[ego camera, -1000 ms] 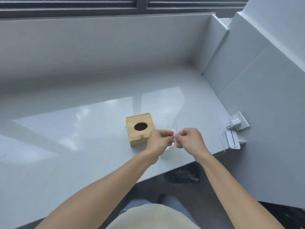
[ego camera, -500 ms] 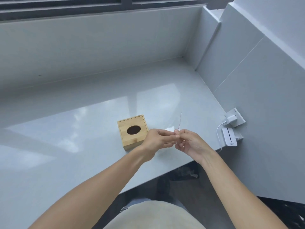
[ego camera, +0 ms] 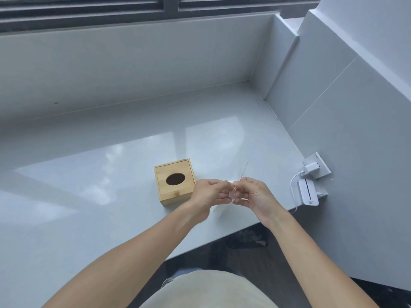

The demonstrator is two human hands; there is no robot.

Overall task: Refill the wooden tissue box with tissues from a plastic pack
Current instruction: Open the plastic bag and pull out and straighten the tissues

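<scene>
Clear plastic film [ego camera: 234,192] between left hand [ego camera: 209,195] and right hand [ego camera: 253,193], just beside wooden box [ego camera: 174,182].

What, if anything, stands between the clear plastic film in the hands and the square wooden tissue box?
Nothing visible: the left hand and right hand pinch the clear plastic film beside the square wooden tissue box.
</scene>
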